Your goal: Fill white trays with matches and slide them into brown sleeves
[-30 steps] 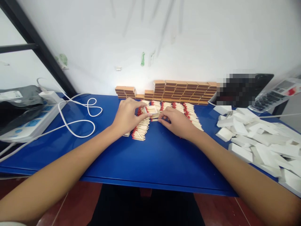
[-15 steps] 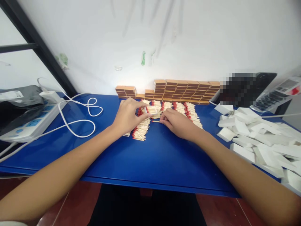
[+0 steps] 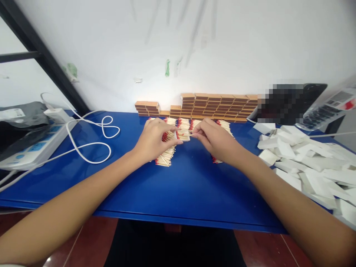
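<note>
My left hand (image 3: 152, 140) grips a small white matchbox tray (image 3: 184, 137) between thumb and fingers. Matches with red heads fill this tray. At its right end, my right hand (image 3: 216, 138) is closed in a pinch on a match, whose dark tip just shows by the fingertips; the rest is hidden. Rows of loose matches (image 3: 166, 157) lie on the blue table under and behind both hands, partly covered by them.
Stacked brown matchboxes (image 3: 217, 105) line the wall. White empty trays (image 3: 303, 159) are heaped on the right, near a dark phone-like object (image 3: 311, 98). A power strip (image 3: 41, 142) and looping white cable (image 3: 107, 148) occupy the left side of the blue table (image 3: 178, 193).
My right hand has lifted from the table surface up to the tray's right end with the match. The tray in my left hand has shifted slightly right and down.
</note>
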### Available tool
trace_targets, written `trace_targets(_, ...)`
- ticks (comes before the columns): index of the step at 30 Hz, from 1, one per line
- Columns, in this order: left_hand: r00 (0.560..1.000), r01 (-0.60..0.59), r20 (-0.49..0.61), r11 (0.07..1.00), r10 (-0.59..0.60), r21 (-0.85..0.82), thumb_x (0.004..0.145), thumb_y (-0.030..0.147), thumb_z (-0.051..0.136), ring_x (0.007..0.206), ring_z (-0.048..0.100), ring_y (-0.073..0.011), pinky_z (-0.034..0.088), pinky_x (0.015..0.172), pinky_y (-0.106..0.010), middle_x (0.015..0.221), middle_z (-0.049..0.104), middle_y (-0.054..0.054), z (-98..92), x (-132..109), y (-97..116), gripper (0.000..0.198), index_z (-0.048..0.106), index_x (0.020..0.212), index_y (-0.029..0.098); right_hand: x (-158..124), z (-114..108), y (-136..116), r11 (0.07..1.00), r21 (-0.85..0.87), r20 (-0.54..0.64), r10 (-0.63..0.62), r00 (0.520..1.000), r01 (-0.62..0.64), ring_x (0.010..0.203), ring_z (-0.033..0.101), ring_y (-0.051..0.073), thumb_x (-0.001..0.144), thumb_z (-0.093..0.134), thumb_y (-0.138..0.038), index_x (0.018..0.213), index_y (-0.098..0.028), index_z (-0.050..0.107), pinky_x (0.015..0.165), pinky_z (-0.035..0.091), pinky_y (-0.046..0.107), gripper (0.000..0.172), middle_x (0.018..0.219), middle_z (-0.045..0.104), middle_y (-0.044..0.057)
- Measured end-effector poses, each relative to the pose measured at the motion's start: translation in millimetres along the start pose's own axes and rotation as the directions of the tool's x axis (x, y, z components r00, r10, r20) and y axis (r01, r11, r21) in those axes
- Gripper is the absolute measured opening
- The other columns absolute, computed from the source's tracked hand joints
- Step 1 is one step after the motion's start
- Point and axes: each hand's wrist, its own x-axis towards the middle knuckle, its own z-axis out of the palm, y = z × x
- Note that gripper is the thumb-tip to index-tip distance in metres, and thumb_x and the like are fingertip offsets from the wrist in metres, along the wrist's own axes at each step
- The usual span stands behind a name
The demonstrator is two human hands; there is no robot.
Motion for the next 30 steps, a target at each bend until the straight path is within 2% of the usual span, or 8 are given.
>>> trace_targets(7, 0.998, -0.070, -0.002, 0.995, 0.070, -0.071, 0.080, 0.046, 0.093, 0.087, 0.066, -0.0236, 0.047, 0.085, -0.039, 0.082, 0.076, -0.001, 3.9, -3.0, 6.7, 0.037, 0.081, 0.109, 0.026, -1.6, 4.5, -7.9, 0.998, 0.046, 0.058, -0.049, 0.997, 0.047, 0.091, 0.060, 0.025, 0.102, 0.056, -0.022, 0.095, -0.023, 0.059, 0.079, 0.046, 0.038, 0.007, 0.098, 0.061, 0.008)
trace_targets(14, 0.997, -0.080, -0.005, 0.993, 0.080, -0.085, 0.080, 0.044, 0.093, 0.085, 0.066, -0.0226, 0.048, 0.083, -0.037, 0.082, 0.076, 0.000, 2.3, -1.7, 6.3, 0.037, 0.081, 0.109, 0.026, -2.3, 4.0, -9.7, 0.993, 0.089, -0.024, -0.071, 0.997, 0.073, 0.087, 0.059, 0.023, 0.102, 0.057, -0.024, 0.098, -0.024, 0.061, 0.075, 0.046, 0.036, 0.006, 0.097, 0.062, 0.007)
trace_targets(21, 0.994, -0.105, 0.010, 0.989, 0.106, -0.107, 0.079, 0.042, 0.094, 0.086, 0.067, -0.0233, 0.049, 0.081, -0.037, 0.084, 0.077, -0.001, 0.8, -1.8, 7.7, 0.036, 0.081, 0.108, 0.025, -1.0, 5.0, -13.4, 0.992, 0.121, -0.039, -0.028, 0.999, 0.033, 0.081, 0.059, 0.021, 0.100, 0.060, -0.025, 0.100, -0.025, 0.062, 0.071, 0.046, 0.035, 0.002, 0.093, 0.064, 0.006)
trace_targets(24, 0.998, -0.064, 0.014, 0.996, 0.065, -0.059, 0.081, 0.043, 0.093, 0.088, 0.068, -0.0239, 0.049, 0.084, -0.038, 0.088, 0.078, -0.002, 0.2, -0.8, 3.7, 0.035, 0.081, 0.109, 0.026, -0.4, 3.4, -11.3, 0.995, 0.101, -0.058, 0.003, 0.998, 0.003, 0.080, 0.059, 0.022, 0.100, 0.060, -0.026, 0.099, -0.024, 0.063, 0.071, 0.045, 0.036, 0.003, 0.092, 0.065, 0.006)
trace_targets(27, 0.998, 0.015, -0.054, 1.000, -0.014, 0.008, 0.082, 0.045, 0.091, 0.093, 0.070, -0.0254, 0.049, 0.086, -0.040, 0.097, 0.081, -0.003, -1.4, 0.2, -2.7, 0.033, 0.081, 0.107, 0.026, -0.6, 5.1, -4.9, 0.998, 0.056, -0.070, 0.017, 0.997, -0.014, 0.080, 0.059, 0.022, 0.100, 0.059, -0.025, 0.097, -0.023, 0.064, 0.072, 0.045, 0.037, 0.006, 0.092, 0.065, 0.007)
trace_targets(30, 0.989, 0.082, -0.123, 0.996, -0.076, 0.038, 0.083, 0.046, 0.090, 0.096, 0.070, -0.0267, 0.050, 0.088, -0.042, 0.103, 0.082, -0.005, -2.6, 0.4, -7.9, 0.033, 0.082, 0.107, 0.025, -1.6, 11.6, 2.1, 1.000, 0.009, -0.009, 0.028, 1.000, -0.028, 0.085, 0.062, 0.024, 0.099, 0.059, -0.023, 0.096, -0.022, 0.067, 0.076, 0.048, 0.038, 0.009, 0.096, 0.065, 0.008)
